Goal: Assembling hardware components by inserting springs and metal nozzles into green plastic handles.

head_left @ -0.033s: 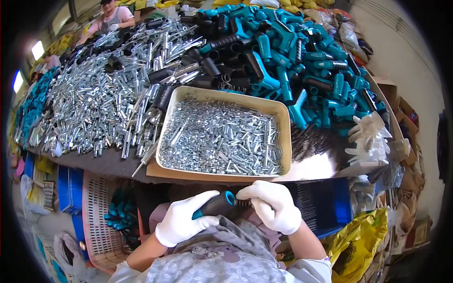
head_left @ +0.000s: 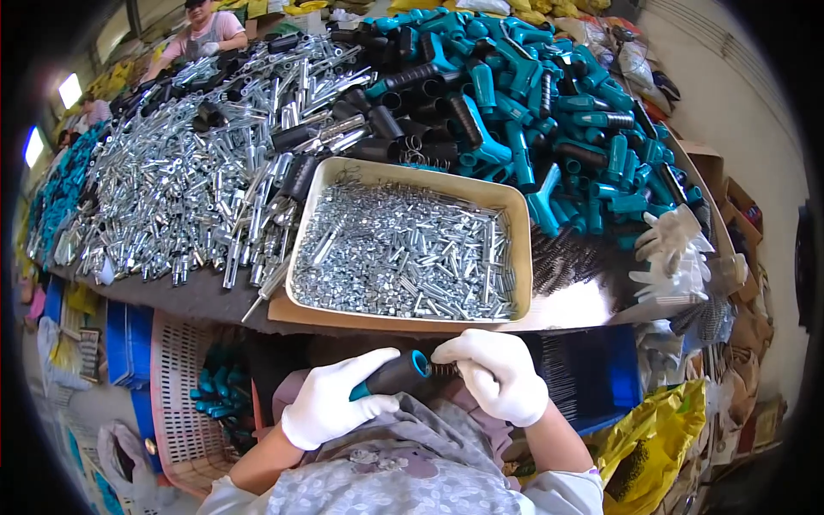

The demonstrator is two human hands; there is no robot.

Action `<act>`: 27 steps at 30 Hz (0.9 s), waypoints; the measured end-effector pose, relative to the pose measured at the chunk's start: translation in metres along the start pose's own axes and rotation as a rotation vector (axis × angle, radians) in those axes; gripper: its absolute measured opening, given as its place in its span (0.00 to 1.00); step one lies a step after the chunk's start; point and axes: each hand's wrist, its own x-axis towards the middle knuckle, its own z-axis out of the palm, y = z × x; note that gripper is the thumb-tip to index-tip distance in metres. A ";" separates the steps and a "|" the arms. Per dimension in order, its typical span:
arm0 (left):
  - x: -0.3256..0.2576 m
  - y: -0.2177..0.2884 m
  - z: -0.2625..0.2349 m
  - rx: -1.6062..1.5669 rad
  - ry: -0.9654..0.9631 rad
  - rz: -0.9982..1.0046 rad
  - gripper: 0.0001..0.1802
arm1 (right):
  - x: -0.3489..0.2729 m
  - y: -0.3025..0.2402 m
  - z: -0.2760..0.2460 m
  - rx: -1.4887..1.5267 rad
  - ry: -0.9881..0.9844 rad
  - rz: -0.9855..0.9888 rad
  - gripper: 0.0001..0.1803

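Wrapped around a black and teal tool handle [head_left: 390,378], my left hand [head_left: 339,397] wears a white glove and is closed. The handle's open teal-rimmed end points right, toward my other hand. My right hand [head_left: 498,373], gloved in white too, has its fingers closed on a dark coil spring [head_left: 443,370]. Part of the spring shows between the fingers and the handle's mouth; the rest is hidden. Whether its tip is inside the mouth I cannot tell. Just beyond both hands stands a cream tray [head_left: 521,257] of small metal pins and springs.
Shiny metal shafts [head_left: 163,189] heap the table's left, teal and black handles [head_left: 515,103] its right. Dark springs [head_left: 562,257] and spare white gloves [head_left: 674,249] lie near the right edge. Below are a pink basket [head_left: 176,386], a blue bin [head_left: 614,378] and a yellow bag [head_left: 652,438]. Another person [head_left: 206,39] sits far left.
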 end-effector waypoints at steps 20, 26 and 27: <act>0.003 -0.015 0.000 0.173 -0.068 0.141 0.34 | 0.032 0.004 -0.011 0.000 -0.406 0.126 0.28; -0.009 -0.012 0.004 -0.156 0.026 -0.003 0.35 | 0.076 0.130 -0.105 -1.052 0.504 0.310 0.21; -0.010 -0.011 0.003 -0.171 -0.010 -0.022 0.35 | 0.075 0.140 -0.113 -1.078 0.402 0.501 0.28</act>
